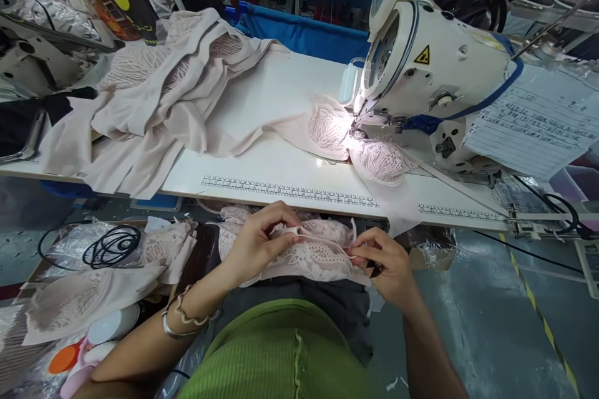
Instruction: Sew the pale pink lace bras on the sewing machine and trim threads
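A pale pink lace bra (322, 259) lies across my lap, below the table edge. My left hand (264, 240) pinches its fabric edge between thumb and fingers. At the bra's right end, my right hand (386, 262) has its fingertips closed on a thin strip of the edge. A small dark object shows under that hand's palm, too hidden to name. Another lace bra (381, 161) rests under the needle area of the white sewing machine (435, 56), lit by its lamp. One of its bands trails left towards the heap.
A heap of pink bra pieces (187, 93) covers the table's left side. A printed ruler (290, 190) runs along the front edge. Handwritten paper (538, 118) hangs at the right. Beside my left arm stands a box with lace pieces (93, 299) and a coiled black cord (112, 246).
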A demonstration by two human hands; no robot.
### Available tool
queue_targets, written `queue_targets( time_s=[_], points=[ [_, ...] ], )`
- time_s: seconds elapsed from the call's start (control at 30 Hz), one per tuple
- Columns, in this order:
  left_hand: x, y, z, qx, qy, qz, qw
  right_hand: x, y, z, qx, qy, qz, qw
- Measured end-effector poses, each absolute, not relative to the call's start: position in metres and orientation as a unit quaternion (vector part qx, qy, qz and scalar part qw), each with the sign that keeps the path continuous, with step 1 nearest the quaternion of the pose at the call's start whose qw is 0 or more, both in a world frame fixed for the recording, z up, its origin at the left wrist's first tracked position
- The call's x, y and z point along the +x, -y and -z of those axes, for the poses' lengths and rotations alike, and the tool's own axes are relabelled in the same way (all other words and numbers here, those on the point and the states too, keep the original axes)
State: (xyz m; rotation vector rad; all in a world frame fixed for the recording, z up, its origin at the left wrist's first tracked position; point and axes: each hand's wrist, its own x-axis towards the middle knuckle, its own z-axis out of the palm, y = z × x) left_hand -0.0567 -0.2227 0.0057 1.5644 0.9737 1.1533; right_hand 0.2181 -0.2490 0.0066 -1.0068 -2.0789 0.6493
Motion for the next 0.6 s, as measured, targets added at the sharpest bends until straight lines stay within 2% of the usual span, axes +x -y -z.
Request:
queue_targets(
  time_s=[0.07, 0.2, 0.3, 0.37, 0.53, 0.6],
  points=[
    [-0.056, 0.222, -0.003, 0.621, -0.418, -0.502, 0.433, 0.21, 0.254, -0.001, -0.388, 0.822, -0.159, 0.384],
    [-0.056, 0.225, -0.001, 0.602, -0.438, -0.521, 0.418, 0.2, 0.26, 0.007, -0.418, 0.833, -0.003, 0.362],
    [-0.057, 0.23, -0.005, 0.627, -0.413, -0.495, 0.437, 0.198, 0.257, 0.009, -0.459, 0.822, 0.052, 0.334],
    [-0.06, 0.232, -0.008, 0.643, -0.399, -0.481, 0.444, 0.199, 0.253, 0.007, -0.459, 0.821, -0.005, 0.339],
    [-0.072, 0.225, -0.009, 0.593, -0.354, -0.442, 0.573, 0.214, 0.246, -0.013, -0.33, 0.802, -0.389, 0.31],
    [-0.076, 0.222, -0.007, 0.579, -0.352, -0.425, 0.6, 0.222, 0.246, -0.018, -0.29, 0.774, -0.474, 0.306]
  ],
)
